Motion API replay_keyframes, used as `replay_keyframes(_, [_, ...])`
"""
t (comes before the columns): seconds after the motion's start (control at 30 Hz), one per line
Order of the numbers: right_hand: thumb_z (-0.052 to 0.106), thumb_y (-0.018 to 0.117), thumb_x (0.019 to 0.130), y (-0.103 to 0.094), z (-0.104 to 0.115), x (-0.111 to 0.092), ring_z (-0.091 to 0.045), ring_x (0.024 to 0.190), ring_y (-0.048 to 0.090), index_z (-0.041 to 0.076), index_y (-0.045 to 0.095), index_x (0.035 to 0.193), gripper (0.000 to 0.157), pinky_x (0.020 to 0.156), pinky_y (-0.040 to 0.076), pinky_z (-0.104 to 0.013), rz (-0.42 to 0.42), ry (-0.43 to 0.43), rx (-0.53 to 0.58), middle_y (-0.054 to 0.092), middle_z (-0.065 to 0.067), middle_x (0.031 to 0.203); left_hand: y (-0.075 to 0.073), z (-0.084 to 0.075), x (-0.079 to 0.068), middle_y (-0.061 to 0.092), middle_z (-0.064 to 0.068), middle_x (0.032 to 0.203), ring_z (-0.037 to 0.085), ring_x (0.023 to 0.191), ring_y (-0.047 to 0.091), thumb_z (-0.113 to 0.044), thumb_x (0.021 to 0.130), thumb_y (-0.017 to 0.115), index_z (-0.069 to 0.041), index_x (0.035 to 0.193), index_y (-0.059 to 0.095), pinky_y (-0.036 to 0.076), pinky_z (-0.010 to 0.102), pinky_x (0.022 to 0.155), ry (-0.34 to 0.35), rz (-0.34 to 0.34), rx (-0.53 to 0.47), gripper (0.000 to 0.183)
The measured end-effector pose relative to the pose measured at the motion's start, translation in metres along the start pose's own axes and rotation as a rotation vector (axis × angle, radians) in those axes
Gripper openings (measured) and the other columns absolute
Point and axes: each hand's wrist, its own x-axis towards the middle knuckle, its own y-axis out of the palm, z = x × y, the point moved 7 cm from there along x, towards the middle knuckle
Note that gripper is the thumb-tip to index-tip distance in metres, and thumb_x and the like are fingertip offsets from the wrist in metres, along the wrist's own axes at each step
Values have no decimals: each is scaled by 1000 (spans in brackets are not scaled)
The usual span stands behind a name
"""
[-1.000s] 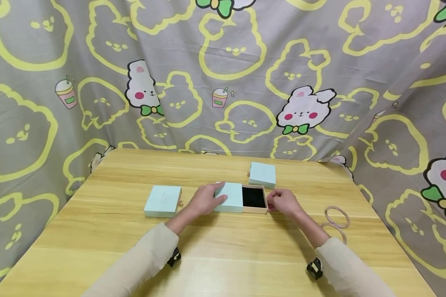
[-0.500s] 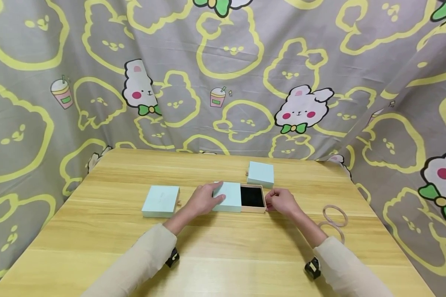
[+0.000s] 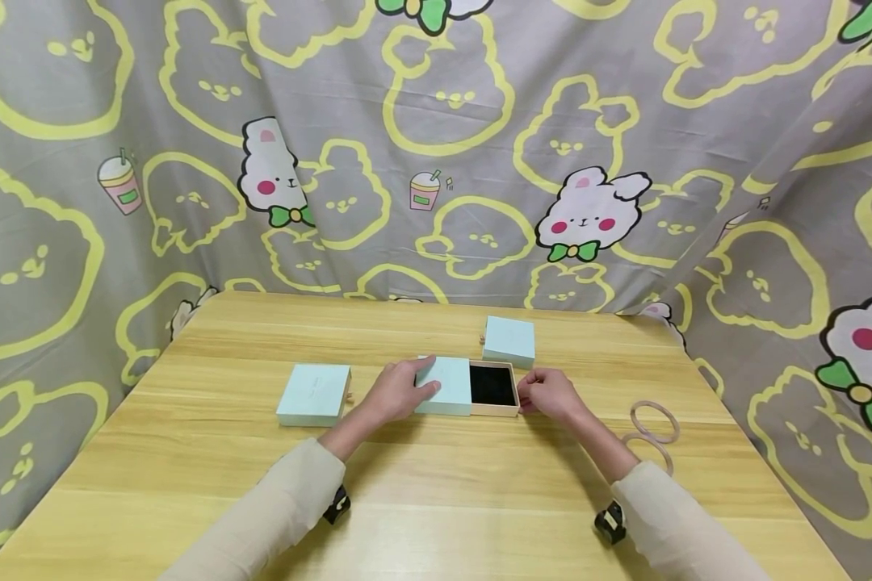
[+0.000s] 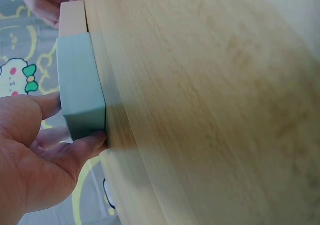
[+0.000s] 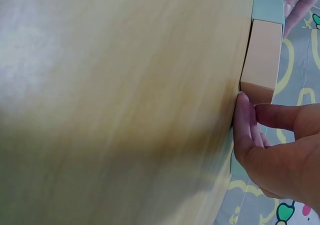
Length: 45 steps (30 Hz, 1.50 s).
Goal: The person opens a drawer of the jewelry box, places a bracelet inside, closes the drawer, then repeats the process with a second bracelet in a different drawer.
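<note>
While left hand [image 3: 396,391] grips box [image 3: 446,386] near frame centre, right hand [image 3: 552,394], grip narrow, pinches end of half-out drawer [image 3: 492,411], two rings [image 3: 676,426] lower right on desk [image 3: 443,500].

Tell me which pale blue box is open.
The middle box: its pinkish drawer sticks out, baring a black lining, while the left box and the back box look closed.

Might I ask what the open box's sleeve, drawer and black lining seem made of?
Sleeve: probably matte pale blue cardboard, given crisp edges. Drawer: likely smooth pinkish cardboard, with thin straight walls. Black lining: perhaps foam or velvet, dark without shine.
</note>
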Motion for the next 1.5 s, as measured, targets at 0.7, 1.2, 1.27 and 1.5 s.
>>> replay_keyframes(0.7, [11,57,97,-84,8,-14,-30,75,71,-6,67,101,20,63,51,-31,-132,-66,-349,72,-18,82,-1,-2,0,54,22,147,8,43,22,-28,101,64,-6,151,47,32,23,44,16,-6,-4,57])
replay_keyframes(1.2, [19,61,94,-150,-15,-20,-34,83,65,-5,69,103,27,66,47,-38,-207,-57,-586,71,-25,100,-1,-1,0,70,29,103,8,41,21,-27,101,65,-5,151,46,30,23,42,17,2,-4,58])
replay_keyframes(1.27, [18,60,93,-157,-22,-20,-33,82,63,-5,69,103,27,64,46,-36,-212,-39,-596,71,-25,101,-1,-2,0,67,20,81,9,41,22,-27,101,65,-5,151,46,29,23,42,14,3,-11,58])
replay_keyframes(1.5, [11,55,86,-176,-42,-24,-35,84,61,-4,69,101,26,66,43,-35,-235,-4,-641,70,-25,102,-1,-2,0,73,21,94,9,40,24,-26,101,65,-5,151,47,31,23,43,14,1,-15,57])
